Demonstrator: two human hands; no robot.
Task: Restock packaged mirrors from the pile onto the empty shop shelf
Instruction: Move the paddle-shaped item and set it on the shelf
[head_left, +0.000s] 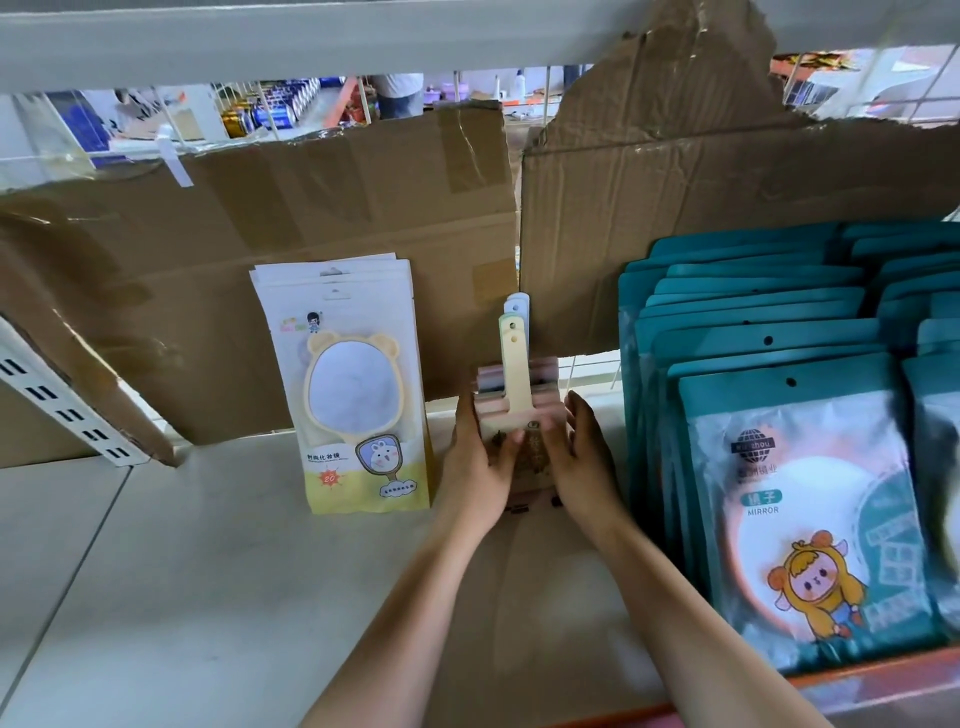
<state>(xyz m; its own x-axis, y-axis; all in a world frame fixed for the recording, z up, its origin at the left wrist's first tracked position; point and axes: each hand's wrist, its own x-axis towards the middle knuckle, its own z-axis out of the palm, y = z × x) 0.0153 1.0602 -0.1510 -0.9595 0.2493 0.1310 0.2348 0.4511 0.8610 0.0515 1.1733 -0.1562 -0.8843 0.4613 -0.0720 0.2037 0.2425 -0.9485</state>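
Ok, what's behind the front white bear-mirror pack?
Matching packs stand right behind the front white pack, only their tops showing; behind them, brown cardboard. Their number and the shelf back there are covered.

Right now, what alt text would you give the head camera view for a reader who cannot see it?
A person's left hand and right hand hold a stack of small mirrors upright on a pale shelf. White mirror packs lean on cardboard to its left; rows of teal mirror packs stand to its right.
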